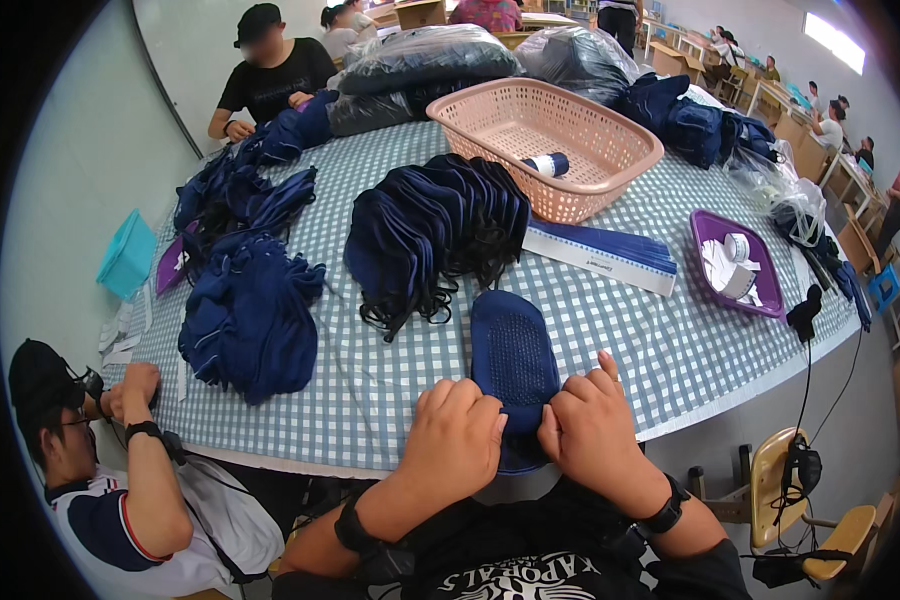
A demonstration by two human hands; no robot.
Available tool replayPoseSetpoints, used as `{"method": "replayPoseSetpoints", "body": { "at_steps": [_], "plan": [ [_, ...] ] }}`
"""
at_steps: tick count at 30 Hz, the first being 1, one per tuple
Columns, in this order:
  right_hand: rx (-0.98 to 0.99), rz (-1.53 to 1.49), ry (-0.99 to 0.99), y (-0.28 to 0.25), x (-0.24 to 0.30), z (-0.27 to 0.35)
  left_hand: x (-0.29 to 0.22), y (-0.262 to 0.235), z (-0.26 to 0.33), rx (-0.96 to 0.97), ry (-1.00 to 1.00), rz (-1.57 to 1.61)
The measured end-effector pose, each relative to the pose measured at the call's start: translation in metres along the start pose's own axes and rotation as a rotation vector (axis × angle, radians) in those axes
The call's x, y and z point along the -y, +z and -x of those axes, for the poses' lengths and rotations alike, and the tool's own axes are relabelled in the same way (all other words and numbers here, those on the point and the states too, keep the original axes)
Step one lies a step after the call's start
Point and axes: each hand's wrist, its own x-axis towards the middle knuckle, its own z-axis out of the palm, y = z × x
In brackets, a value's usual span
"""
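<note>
A navy fabric slipper (515,350), with a dotted oval sole facing up, lies at the near edge of the checked tablecloth (370,380). My left hand (455,435) grips its near end from the left, fingers curled. On the other side of that end, my right hand (592,420) pinches the fabric, thumb and fingers closed. Part of the slipper hangs below my hands, over the table edge. Just beyond stands a packed row of similar navy pieces (435,225) with black cords. To its left is a loose heap of navy fabric pieces (248,325).
A pink perforated basket (610,185) holds a small navy roll (547,164). Near it are navy strips with a white band (605,262) and a purple tray (705,265) of white labels. Plastic-wrapped bundles (430,60) lie behind. Co-workers sit at the left side and far left corner.
</note>
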Motion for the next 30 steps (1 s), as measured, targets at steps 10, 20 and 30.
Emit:
{"method": "replayPoseSetpoints", "body": {
  "at_steps": [10,20,30],
  "plan": [
    [-0.042,0.002,0.162,0.0,0.002,-0.009,0.004,0.008,-0.006,-0.054,-0.171,-0.035],
    [-0.112,0.102,-0.237,-0.004,-0.008,-0.005,0.009,-0.002,0.008,-0.12,0.046,0.147],
    [0.002,-0.008,-0.18,-0.01,-0.009,-0.006,0.004,-0.008,0.0,-0.052,0.059,0.095]
  ]
}}
